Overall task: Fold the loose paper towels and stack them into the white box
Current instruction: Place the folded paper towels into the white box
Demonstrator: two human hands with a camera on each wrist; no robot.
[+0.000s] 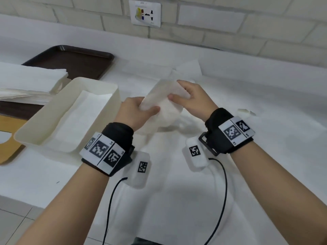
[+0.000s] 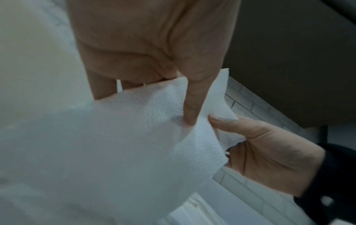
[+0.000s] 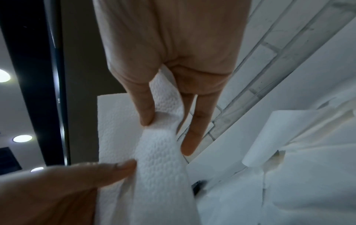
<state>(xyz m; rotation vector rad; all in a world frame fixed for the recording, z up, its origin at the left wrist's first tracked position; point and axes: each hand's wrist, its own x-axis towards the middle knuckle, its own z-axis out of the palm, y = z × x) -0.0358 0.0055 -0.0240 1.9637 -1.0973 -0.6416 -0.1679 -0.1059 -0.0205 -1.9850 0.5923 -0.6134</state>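
Both hands hold one white embossed paper towel (image 1: 162, 103) up above the table's middle. My left hand (image 1: 139, 110) pinches its near left part, thumb on top (image 2: 189, 109) and fingers behind. My right hand (image 1: 184, 96) pinches the far right edge between thumb (image 3: 145, 112) and fingers; the towel (image 3: 159, 159) bends into a loose roll between the two hands. The white box (image 1: 109, 110) stands just left of my left hand, with a flat folded towel (image 1: 81, 115) lying inside it.
A thick stack of towels (image 1: 30, 82) lies at far left on a dark brown tray (image 1: 79, 62). Loose towels (image 1: 187, 69) lie spread behind and under the hands. A small crumpled scrap (image 1: 246, 112) sits to the right. A brick wall with a socket (image 1: 145, 13) bounds the back.
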